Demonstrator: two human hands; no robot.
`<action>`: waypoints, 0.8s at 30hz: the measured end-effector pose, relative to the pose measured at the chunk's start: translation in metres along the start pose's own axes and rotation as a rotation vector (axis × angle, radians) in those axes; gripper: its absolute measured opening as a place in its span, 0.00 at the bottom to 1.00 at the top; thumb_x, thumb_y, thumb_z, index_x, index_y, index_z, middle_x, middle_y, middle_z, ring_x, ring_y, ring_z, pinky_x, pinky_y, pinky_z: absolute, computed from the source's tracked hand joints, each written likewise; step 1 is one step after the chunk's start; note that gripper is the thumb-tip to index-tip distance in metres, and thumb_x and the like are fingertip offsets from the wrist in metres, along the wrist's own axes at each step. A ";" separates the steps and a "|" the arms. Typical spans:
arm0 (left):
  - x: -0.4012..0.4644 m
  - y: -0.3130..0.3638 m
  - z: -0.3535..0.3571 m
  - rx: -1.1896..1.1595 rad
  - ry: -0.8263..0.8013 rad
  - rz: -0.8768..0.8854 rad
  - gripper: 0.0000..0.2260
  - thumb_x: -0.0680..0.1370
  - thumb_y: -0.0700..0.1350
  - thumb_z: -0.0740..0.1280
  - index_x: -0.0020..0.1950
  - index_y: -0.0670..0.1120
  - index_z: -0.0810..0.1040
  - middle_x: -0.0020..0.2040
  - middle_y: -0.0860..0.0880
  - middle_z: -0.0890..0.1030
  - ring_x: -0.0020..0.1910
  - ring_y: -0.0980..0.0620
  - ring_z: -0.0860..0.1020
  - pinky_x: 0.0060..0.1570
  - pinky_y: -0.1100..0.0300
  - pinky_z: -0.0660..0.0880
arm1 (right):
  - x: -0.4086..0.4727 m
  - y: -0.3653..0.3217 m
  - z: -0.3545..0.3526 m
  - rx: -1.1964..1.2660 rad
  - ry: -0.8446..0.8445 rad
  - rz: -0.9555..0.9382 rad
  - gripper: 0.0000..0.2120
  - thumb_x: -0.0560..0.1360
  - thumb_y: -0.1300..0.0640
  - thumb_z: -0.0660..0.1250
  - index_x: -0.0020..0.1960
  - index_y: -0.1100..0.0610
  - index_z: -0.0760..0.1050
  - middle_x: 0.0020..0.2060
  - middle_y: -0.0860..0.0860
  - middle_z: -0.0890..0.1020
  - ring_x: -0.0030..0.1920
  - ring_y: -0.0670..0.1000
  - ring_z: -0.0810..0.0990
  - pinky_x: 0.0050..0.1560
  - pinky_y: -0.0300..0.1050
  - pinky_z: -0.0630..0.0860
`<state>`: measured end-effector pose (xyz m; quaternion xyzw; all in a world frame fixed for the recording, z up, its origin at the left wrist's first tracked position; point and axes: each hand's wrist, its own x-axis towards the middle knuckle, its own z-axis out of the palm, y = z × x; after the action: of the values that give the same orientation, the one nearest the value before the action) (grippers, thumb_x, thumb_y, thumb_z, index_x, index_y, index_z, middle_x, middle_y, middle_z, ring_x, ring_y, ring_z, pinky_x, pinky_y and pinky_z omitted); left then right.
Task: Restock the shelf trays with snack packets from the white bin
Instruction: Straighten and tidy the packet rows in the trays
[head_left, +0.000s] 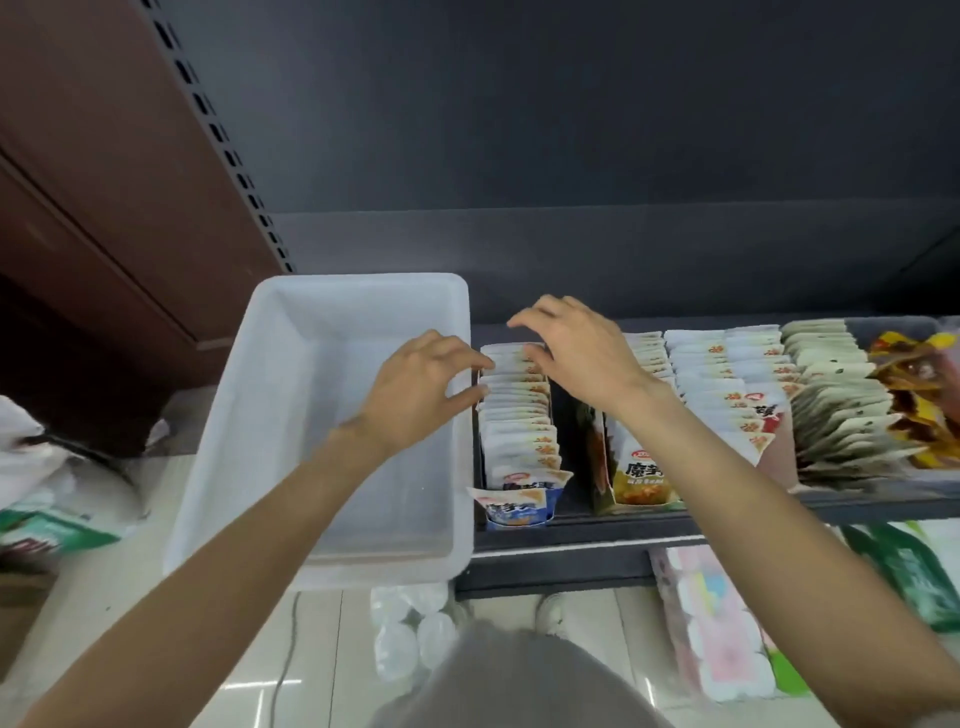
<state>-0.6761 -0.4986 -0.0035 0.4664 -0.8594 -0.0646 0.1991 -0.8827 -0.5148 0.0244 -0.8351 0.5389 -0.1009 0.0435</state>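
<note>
White bin (291, 415): resting at the left end of the dark shelf (597, 530), long axis running front to back, interior showing no packets.

Leftmost tray row of white snack packets (519, 431): standing on edge just right of the bin wall, stacked face to face; row axis running front to back, printed faces toward the shelf front, top edges up.

Left hand (421, 384): over the bin's right rim, fingers loosely spread, fingertips touching the left edge of the rear packets; nothing pinched.

Right hand (576, 348): above the rear of the same row, fingers curved downward onto the packet tops; actual grasp cannot be told.

Further packet rows (727, 384): filling trays to the right, same axis.
</note>
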 end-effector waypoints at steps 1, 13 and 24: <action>0.002 -0.001 0.003 -0.005 -0.012 0.012 0.11 0.73 0.49 0.72 0.54 0.49 0.81 0.49 0.50 0.82 0.47 0.48 0.76 0.47 0.61 0.70 | 0.001 -0.001 0.003 0.002 -0.015 0.024 0.16 0.78 0.58 0.62 0.66 0.51 0.71 0.58 0.50 0.76 0.59 0.52 0.74 0.51 0.47 0.73; 0.027 -0.008 0.021 -0.003 -0.165 0.077 0.15 0.76 0.54 0.66 0.62 0.52 0.75 0.51 0.52 0.82 0.52 0.51 0.76 0.50 0.59 0.69 | 0.005 -0.014 0.007 -0.079 -0.181 0.193 0.10 0.76 0.54 0.66 0.56 0.54 0.75 0.53 0.52 0.80 0.52 0.55 0.78 0.50 0.48 0.73; 0.022 -0.004 0.033 -0.098 -0.026 0.085 0.08 0.78 0.49 0.64 0.55 0.52 0.79 0.47 0.52 0.82 0.45 0.48 0.80 0.39 0.57 0.72 | 0.006 -0.006 -0.008 -0.127 -0.313 0.058 0.06 0.77 0.58 0.62 0.44 0.56 0.77 0.38 0.50 0.79 0.43 0.55 0.78 0.40 0.48 0.70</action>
<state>-0.6968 -0.5213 -0.0290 0.4181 -0.8768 -0.1041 0.2134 -0.8770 -0.5176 0.0343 -0.8258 0.5548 0.0661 0.0769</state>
